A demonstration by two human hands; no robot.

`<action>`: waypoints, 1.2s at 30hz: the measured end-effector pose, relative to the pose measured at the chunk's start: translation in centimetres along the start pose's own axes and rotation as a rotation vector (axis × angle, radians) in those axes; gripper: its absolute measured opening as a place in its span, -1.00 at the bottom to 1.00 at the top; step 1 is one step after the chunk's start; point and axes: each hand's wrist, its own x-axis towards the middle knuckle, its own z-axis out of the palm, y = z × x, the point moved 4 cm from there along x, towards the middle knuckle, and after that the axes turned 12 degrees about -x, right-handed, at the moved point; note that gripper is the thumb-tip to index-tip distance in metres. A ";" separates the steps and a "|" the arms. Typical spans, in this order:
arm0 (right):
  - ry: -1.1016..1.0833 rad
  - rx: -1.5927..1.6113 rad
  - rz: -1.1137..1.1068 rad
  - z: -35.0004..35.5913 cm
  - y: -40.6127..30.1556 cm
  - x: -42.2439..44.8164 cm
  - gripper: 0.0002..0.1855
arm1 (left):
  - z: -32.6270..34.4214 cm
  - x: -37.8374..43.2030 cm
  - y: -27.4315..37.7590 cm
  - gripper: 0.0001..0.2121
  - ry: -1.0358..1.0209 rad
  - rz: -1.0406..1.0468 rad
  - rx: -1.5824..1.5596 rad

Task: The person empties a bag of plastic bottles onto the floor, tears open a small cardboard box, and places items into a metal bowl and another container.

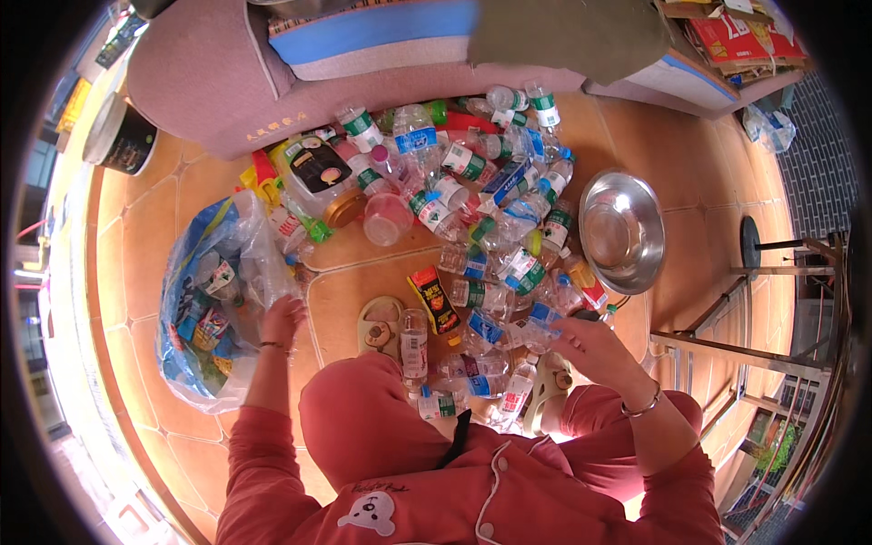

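Note:
Many empty plastic bottles lie in a heap on the tiled floor, among them a large clear jar (319,178) with a brown lid and a black and red carton (434,300). My left hand (285,320) is at the right rim of a blue and clear plastic bag (178,300), which holds bottles and wrappers; whether its fingers grip anything is unclear. My right hand (587,344) is at the heap's near right side, its fingertips on a clear bottle with a blue label (545,317). A clear bottle (414,347) lies beside my left shoe (381,323).
A steel basin (621,231) stands right of the heap, with a metal-framed rack (749,354) beyond it. A pink sofa (197,75) borders the heap's far side. A black and white bucket (121,136) is at the far left, and flattened cardboard (746,41) sits at the upper right.

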 end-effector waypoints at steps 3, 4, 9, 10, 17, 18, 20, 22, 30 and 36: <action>-0.088 -0.124 -0.094 0.7 -2.1 0.5 -0.72 | 8.6 -0.1 -6.1 -0.73 -0.431 0.512 0.938; -0.089 -0.108 -0.087 0.9 -2.0 0.5 -0.72 | 14.2 -2.1 -7.7 -0.69 -0.487 0.625 1.247; -0.067 -0.074 -0.121 1.7 -3.1 1.5 -0.72 | 24.0 -4.0 -14.9 -0.58 -1.262 0.992 1.778; -0.067 -0.081 -0.125 1.9 -3.1 1.8 -0.73 | 24.1 -3.3 -16.0 -0.56 -1.312 1.081 1.854; -0.086 -0.119 -0.055 1.4 -2.1 2.1 -0.72 | 25.2 -1.9 -14.5 -0.45 -1.172 0.623 2.113; -0.075 -0.121 -0.063 1.2 -2.0 2.1 -0.71 | 24.6 -2.2 -12.9 -0.43 -1.102 0.511 2.098; -0.060 -0.138 -0.076 1.0 -2.2 2.2 -0.71 | 21.9 -2.0 -10.7 -0.39 -0.958 0.523 1.790; -0.051 -0.173 -0.102 1.0 -2.7 2.0 -0.71 | 19.2 -2.7 -8.9 -0.38 -0.799 0.374 1.418; -0.081 -0.085 -0.149 2.6 -3.4 1.6 -0.72 | 16.9 -6.3 -5.4 -0.37 -0.571 0.190 0.699; 0.112 0.257 -0.081 0.5 -8.2 2.8 -0.63 | 26.0 -13.0 0.2 -0.36 -0.860 0.632 1.004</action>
